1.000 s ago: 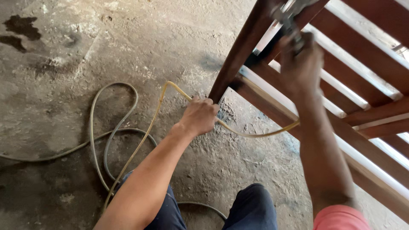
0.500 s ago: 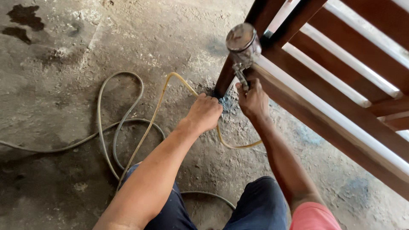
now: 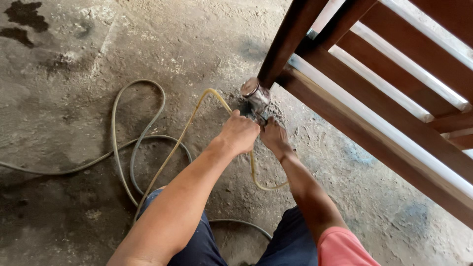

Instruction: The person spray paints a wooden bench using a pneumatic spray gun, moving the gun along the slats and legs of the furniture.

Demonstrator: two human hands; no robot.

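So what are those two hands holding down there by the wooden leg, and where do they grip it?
Both hands, left and right, close around a spray gun below its metal cup; the exact grip is hidden.

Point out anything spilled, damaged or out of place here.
Dark stains blot the concrete floor at top left, like an old spill. Hoses sprawl in loose loops beside the person's legs. Nothing else stands out.
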